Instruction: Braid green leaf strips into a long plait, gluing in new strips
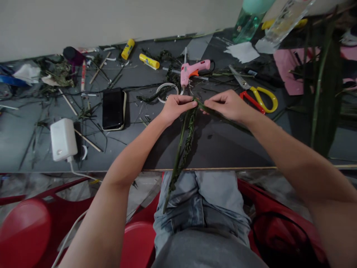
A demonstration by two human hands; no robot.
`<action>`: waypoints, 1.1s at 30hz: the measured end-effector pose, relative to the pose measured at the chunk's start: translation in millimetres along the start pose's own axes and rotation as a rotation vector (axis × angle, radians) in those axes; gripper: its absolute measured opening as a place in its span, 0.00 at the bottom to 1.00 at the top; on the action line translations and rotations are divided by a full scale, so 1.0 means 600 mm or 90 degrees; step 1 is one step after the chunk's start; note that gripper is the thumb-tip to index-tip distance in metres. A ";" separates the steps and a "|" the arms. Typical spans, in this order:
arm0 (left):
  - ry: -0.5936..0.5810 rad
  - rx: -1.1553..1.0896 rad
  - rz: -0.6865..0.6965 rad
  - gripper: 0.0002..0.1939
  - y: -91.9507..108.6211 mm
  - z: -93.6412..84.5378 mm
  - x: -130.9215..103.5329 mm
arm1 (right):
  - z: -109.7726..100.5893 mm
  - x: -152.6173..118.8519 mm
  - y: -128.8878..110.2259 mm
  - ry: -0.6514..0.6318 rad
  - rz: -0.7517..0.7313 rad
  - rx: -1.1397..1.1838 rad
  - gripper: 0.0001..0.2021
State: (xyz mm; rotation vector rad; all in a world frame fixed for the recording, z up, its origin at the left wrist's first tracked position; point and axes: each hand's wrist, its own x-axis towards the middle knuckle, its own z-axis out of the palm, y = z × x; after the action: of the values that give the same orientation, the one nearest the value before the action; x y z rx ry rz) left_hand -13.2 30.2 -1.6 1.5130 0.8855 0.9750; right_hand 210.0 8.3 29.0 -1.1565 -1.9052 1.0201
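My left hand (178,107) pinches the top end of a braided strip of green leaf (189,136). The braid hangs down past the table's front edge, over my lap, beside a long loose strand. Between the thumb and fingers of my right hand (227,105) is a green leaf strip (232,123) that runs from the braid's top out under my right wrist. Just beyond my fingertips lies a pink glue gun (191,70), its nozzle toward me. Scissors (258,96) with red and yellow handles rest next to my right hand.
A black phone (113,109) and a white charger block (63,139) with a cable lie to the left. Two yellow glue tubes (149,61) sit at the back, near a white ring (167,92). Leaf scraps litter the table. Bottles (249,22) and large leaves (327,93) are on the right.
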 end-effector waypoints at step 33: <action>0.024 0.081 -0.072 0.05 0.017 0.033 -0.020 | 0.039 0.016 0.046 0.168 -0.032 0.125 0.19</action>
State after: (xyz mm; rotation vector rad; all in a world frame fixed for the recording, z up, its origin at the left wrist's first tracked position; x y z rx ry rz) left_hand 0.6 10.2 5.1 1.5374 1.0650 0.8809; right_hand 197.6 18.9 -4.4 -1.0670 -1.5833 0.9515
